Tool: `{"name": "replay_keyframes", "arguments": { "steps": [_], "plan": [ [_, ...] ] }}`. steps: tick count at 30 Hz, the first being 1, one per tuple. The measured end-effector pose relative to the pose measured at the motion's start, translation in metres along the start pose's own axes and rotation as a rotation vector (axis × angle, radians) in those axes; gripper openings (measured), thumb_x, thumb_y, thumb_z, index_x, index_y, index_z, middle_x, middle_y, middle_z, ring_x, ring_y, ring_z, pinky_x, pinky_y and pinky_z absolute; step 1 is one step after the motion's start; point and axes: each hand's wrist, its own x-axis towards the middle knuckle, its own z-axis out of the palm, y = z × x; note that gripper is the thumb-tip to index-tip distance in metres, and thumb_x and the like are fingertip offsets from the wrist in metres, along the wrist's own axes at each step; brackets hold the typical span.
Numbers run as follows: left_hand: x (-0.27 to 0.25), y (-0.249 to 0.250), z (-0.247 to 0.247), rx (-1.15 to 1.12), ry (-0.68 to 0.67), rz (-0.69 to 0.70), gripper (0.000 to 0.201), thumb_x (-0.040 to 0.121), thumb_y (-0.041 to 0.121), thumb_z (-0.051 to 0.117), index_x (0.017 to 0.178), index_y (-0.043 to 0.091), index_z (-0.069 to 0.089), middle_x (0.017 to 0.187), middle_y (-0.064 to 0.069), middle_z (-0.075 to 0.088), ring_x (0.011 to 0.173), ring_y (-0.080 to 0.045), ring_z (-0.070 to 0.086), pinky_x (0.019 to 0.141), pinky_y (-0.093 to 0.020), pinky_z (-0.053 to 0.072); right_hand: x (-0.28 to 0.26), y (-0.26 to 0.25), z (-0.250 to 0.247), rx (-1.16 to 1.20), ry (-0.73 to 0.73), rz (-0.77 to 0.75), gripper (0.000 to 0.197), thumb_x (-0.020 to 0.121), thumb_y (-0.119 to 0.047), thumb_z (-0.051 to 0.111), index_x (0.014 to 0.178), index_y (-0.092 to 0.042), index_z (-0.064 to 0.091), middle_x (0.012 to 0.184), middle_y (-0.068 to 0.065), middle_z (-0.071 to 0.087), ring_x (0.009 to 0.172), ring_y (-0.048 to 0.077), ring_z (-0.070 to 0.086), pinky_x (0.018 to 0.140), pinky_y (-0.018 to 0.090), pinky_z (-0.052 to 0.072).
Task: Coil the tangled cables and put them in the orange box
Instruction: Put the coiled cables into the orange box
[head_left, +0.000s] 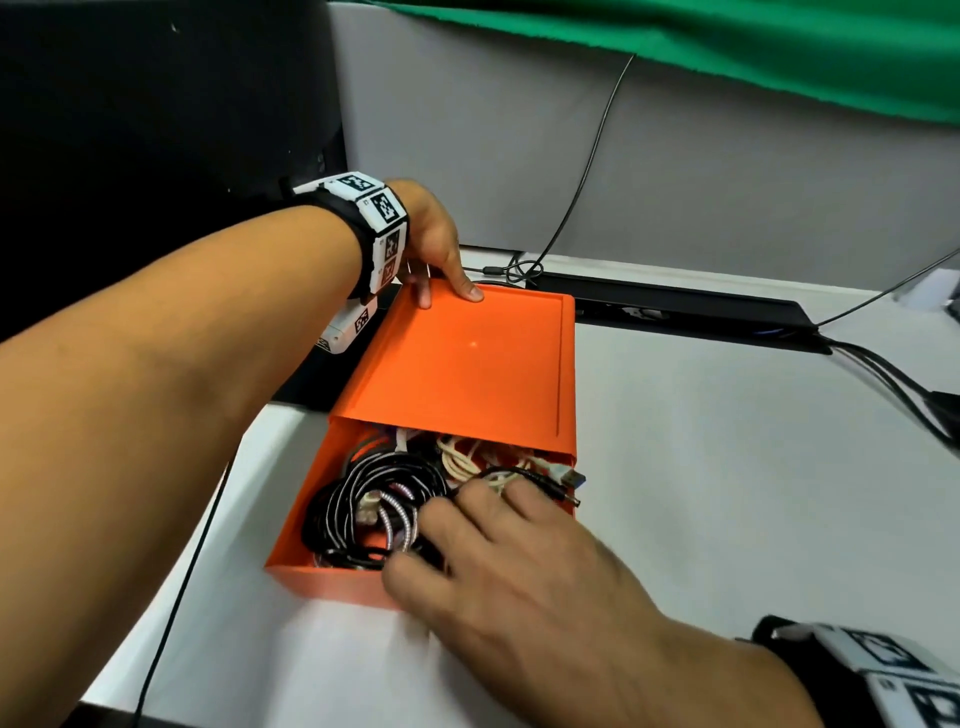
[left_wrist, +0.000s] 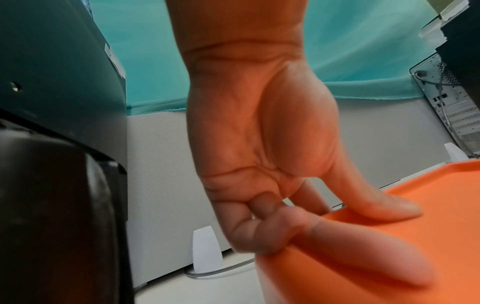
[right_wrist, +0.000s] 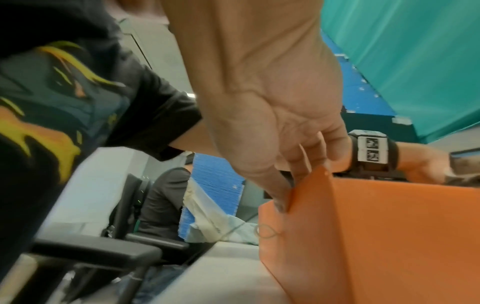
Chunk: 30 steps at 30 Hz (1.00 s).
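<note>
You're at the closing step: the coiled black, white and braided cables (head_left: 384, 499) lie in the orange plastic box (head_left: 311, 540) near the white desk's (head_left: 727, 493) left edge. Your left hand (head_left: 436, 239) pinches the flat orange lid's (head_left: 467, 364) far corner; your right hand's (head_left: 519, 561) spread fingers press the cables down. Next, tuck in the stray plug and slide the lid shut.

A white table (head_left: 727, 493) carries everything. The orange box (head_left: 566, 374) sits on it toward the left edge, near the middle of the table's depth. Along the far edge lies 1 long black bar-shaped device (head_left: 675, 306), with thin black cables (head_left: 883, 374) running from its right end across the far right corner. Another thin black cable (head_left: 176, 587) crosses the near left corner.
</note>
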Motion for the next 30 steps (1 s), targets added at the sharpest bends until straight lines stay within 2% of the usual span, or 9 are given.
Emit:
{"name": "replay_keyframes", "arguments": {
  "steps": [4,8,11,18,21,23,25,27,30],
  "plan": [
    [0.003,-0.001,-0.002,-0.004,-0.012,-0.002,0.100,0.028,0.066,0.097,0.114,0.017,0.076,0.122,-0.003,0.073,0.088,-0.021,0.061,0.083,-0.036,0.045,0.013,0.021,0.001,-0.048,0.006,0.083,0.024,0.083,-0.014,0.034,0.102,-0.019,0.050,0.090,0.006,0.056,0.076,0.026,0.050,0.063,0.037,0.032],
    [0.005,-0.001,-0.001,-0.010,-0.003,0.000,0.104,0.023,0.066,0.097,0.113,0.018,0.077,0.124,-0.004,0.073,0.089,-0.023,0.059,0.081,-0.036,0.045,0.006,0.026,-0.007,-0.056,-0.055,0.179,0.009,0.079,-0.016,0.056,0.086,-0.016,0.062,0.084,0.007,0.057,0.070,0.026,0.053,0.057,0.036,0.037],
    [0.006,-0.002,-0.001,-0.022,-0.009,0.003,0.101,0.024,0.066,0.097,0.111,0.018,0.078,0.125,-0.004,0.072,0.088,-0.023,0.058,0.082,-0.036,0.044,-0.005,0.033,-0.016,-0.091,-0.222,0.265,0.038,0.074,-0.009,0.030,0.077,-0.010,0.067,0.076,0.010,0.056,0.064,0.027,0.054,0.049,0.034,0.036],
    [0.004,-0.002,0.000,-0.037,-0.002,0.017,0.105,0.019,0.065,0.097,0.110,0.017,0.078,0.124,-0.006,0.072,0.084,-0.022,0.059,0.077,-0.033,0.044,-0.001,0.026,-0.019,0.009,-0.585,0.136,0.032,0.098,0.003,0.034,0.124,-0.003,0.051,0.116,0.016,0.050,0.100,0.036,0.056,0.057,0.039,0.034],
    [0.003,-0.003,0.001,-0.038,0.007,0.018,0.103,0.021,0.067,0.096,0.110,0.017,0.078,0.123,-0.005,0.073,0.088,-0.022,0.058,0.081,-0.035,0.043,0.002,0.030,-0.021,0.060,-0.516,0.194,0.023,0.097,-0.006,0.049,0.119,-0.008,0.056,0.114,0.013,0.054,0.098,0.033,0.058,0.062,0.038,0.038],
    [0.003,-0.004,0.001,-0.041,0.013,0.019,0.104,0.021,0.067,0.096,0.111,0.017,0.077,0.122,-0.004,0.073,0.091,-0.023,0.058,0.083,-0.037,0.042,-0.002,0.030,-0.014,0.029,-0.372,0.157,0.019,0.081,-0.017,0.073,0.098,-0.014,0.067,0.094,0.008,0.061,0.080,0.027,0.062,0.058,0.035,0.047],
    [0.002,-0.003,0.001,-0.041,0.010,0.018,0.103,0.022,0.066,0.096,0.111,0.017,0.077,0.122,-0.004,0.073,0.091,-0.023,0.058,0.082,-0.036,0.043,0.003,0.024,-0.008,0.071,-0.264,0.085,0.029,0.080,-0.024,0.072,0.107,-0.013,0.072,0.106,0.011,0.067,0.094,0.030,0.067,0.075,0.039,0.059],
    [0.002,-0.001,0.001,-0.036,0.004,0.021,0.102,0.023,0.066,0.096,0.111,0.018,0.078,0.122,-0.005,0.073,0.087,-0.022,0.059,0.078,-0.034,0.044,0.014,0.018,-0.005,0.045,-0.304,0.048,0.053,0.098,-0.022,0.046,0.149,-0.007,0.044,0.156,0.025,0.036,0.142,0.044,0.039,0.112,0.053,0.040],
    [0.002,-0.002,0.002,-0.043,0.010,0.036,0.105,0.021,0.066,0.096,0.112,0.017,0.077,0.121,-0.007,0.074,0.082,-0.020,0.059,0.073,-0.031,0.044,0.024,0.020,0.000,0.055,-0.457,0.098,0.069,0.107,-0.021,0.029,0.159,-0.020,-0.016,0.159,0.017,-0.038,0.150,0.045,-0.024,0.123,0.055,-0.003]
  ]
}}
